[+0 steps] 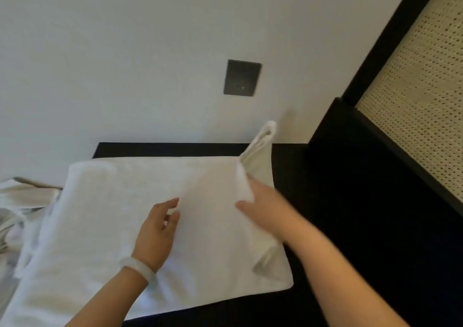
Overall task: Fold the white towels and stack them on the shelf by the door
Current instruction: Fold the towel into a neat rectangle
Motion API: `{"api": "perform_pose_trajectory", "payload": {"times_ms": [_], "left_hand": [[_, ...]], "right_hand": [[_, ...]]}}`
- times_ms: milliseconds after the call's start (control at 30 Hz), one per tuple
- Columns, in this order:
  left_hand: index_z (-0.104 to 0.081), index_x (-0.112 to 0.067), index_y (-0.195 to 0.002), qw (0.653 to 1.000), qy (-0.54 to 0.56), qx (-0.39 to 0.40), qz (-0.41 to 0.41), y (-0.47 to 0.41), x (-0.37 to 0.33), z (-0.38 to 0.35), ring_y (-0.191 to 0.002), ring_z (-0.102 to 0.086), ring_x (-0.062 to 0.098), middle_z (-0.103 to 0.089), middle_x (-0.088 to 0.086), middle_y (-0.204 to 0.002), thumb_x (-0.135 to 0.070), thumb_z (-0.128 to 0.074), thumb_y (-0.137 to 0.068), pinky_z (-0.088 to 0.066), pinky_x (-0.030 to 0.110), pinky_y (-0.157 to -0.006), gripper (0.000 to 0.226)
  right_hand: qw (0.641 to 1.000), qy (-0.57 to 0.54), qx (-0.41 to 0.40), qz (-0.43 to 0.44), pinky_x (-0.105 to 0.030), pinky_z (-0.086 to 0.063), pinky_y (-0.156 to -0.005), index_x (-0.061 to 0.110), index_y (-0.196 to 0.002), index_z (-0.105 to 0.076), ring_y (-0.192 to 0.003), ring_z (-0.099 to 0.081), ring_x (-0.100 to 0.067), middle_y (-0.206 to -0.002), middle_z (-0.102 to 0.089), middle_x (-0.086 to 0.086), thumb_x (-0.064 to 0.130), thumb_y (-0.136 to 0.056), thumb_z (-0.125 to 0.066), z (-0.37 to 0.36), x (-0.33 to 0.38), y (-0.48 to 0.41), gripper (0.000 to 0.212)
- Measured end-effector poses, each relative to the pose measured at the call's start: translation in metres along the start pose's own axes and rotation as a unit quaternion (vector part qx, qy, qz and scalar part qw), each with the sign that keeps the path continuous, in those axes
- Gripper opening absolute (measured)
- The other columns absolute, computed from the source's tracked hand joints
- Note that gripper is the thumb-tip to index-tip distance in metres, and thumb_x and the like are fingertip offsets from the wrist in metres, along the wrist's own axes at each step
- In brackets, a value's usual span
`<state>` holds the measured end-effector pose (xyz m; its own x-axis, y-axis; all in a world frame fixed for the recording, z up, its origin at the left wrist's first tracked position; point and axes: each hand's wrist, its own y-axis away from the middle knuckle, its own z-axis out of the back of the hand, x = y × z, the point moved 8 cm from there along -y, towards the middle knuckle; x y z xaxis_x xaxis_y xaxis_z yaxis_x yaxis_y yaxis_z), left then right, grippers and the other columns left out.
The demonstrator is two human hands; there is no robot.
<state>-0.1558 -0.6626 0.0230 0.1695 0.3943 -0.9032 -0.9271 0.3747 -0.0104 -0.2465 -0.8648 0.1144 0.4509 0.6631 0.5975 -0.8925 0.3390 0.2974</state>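
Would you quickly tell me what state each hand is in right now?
Left hand: open, resting on the towel.
Right hand: on the towel's fold, blurred; grip cannot be told.
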Motion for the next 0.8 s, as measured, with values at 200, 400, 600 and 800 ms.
{"api": "perform_pose_trajectory", "payload": {"times_ms": [200,400,600,800], "left_hand": [[-0.058,-0.012,-0.106,0.983,0.103,-0.016,0.149,0.009,0.027,0.009,-0.071,-0.069,0.024,-0.070,0.008,-0.083,-0.019,-0.047,-0.102,-0.058,0.042,-0.072,0.013],[-0.047,-0.008,-0.101,0.979,-0.026,0.037,0.197,0.007,0.023,0.000,-0.080,-0.067,0.031,-0.067,0.013,-0.091,-0.042,-0.057,-0.095,-0.056,0.043,-0.072,0.036],[-0.053,-0.013,-0.113,0.962,-0.114,0.128,0.215,0.018,0.017,-0.025,-0.093,-0.066,0.022,-0.066,0.004,-0.106,-0.051,-0.067,-0.084,-0.051,0.030,-0.074,0.050],[-0.051,-0.020,-0.095,0.965,-0.107,0.157,0.182,0.020,0.012,-0.028,-0.085,-0.061,0.019,-0.062,-0.001,-0.098,-0.037,-0.067,-0.084,-0.049,0.029,-0.071,0.026]], "right_hand": [[0.991,0.049,0.116,-0.047,-0.043,-0.061,-0.073,0.029,-0.154,-0.025,-0.080,-0.071,-0.026,-0.112,-0.064,-0.009,0.047,-0.099,-0.050,-0.101,0.008,-0.015,0.064],[0.997,0.043,0.014,-0.060,-0.043,-0.059,-0.083,0.020,-0.137,-0.050,-0.094,-0.068,-0.025,-0.117,-0.064,-0.010,0.029,-0.100,-0.050,-0.084,0.014,-0.069,0.038],[0.979,0.198,-0.026,0.048,-0.037,-0.046,-0.092,0.011,-0.150,-0.027,-0.122,-0.051,-0.030,-0.141,-0.044,-0.012,0.045,-0.103,-0.041,-0.113,0.093,-0.118,0.060],[0.969,0.240,-0.049,-0.041,-0.038,-0.047,-0.087,0.010,-0.155,-0.016,-0.117,-0.056,-0.032,-0.137,-0.048,-0.016,0.027,-0.100,-0.046,-0.112,0.082,-0.163,0.065]]}}
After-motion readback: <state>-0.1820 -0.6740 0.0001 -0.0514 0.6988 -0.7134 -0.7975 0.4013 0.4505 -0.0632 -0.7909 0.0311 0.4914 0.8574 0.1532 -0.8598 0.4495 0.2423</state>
